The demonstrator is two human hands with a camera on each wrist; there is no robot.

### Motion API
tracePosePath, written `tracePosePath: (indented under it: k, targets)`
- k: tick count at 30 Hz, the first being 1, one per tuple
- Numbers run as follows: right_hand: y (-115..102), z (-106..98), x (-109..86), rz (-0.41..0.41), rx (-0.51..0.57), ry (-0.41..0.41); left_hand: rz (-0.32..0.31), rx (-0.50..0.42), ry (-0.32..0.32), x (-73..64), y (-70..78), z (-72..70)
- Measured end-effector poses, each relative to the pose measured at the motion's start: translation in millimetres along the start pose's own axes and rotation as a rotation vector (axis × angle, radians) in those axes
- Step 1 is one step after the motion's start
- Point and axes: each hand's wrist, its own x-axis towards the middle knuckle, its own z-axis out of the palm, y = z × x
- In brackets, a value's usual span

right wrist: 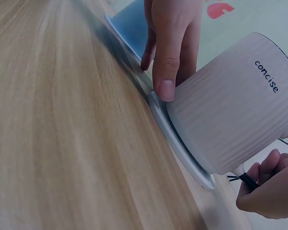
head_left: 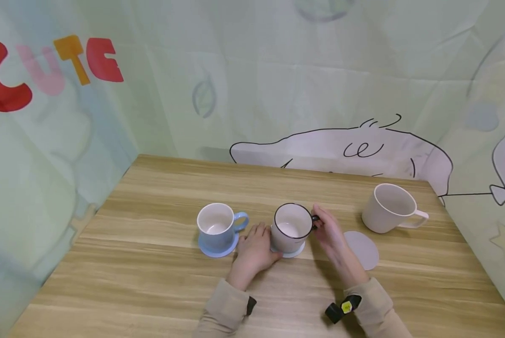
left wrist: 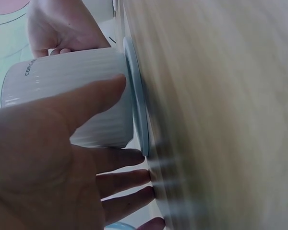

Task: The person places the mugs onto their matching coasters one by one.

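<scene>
A white ribbed mug (head_left: 287, 234) with a black rim, a black handle and the word "concise" stands upright on a pale round coaster (left wrist: 137, 96). My right hand (head_left: 330, 237) pinches its handle (head_left: 315, 220) from the right. On the other side my left hand (head_left: 257, 251) reaches along the mug, fingers straight, fingertips down at the table. Its thumb lies at the mug's base, just above the coaster edge in the right wrist view. Left of that hand, a light blue mug (head_left: 215, 238) sits on a blue coaster (head_left: 217, 252), its handle pointing toward the hand.
A larger plain off-white mug (head_left: 379, 218) stands at the back right, handle to the right. A greyish round coaster (head_left: 364, 249) lies in front of it, partly behind my right forearm. The wooden table (head_left: 151, 281) meets a printed cloth backdrop (head_left: 252, 94) at its back edge.
</scene>
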Motion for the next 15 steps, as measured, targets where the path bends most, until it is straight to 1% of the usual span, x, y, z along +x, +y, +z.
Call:
tracePosePath:
  k: [8,15]
  targets:
    - [1.8,-0.2,-0.5,0.017,0.009,0.019,-0.003,-0.033,-0.041,0.3,-2.9,-2.3]
    - [2.1,-0.2,-1.2,0.009,-0.016,0.012,0.004,-0.048,-0.05,1.2,-4.9,-3.1]
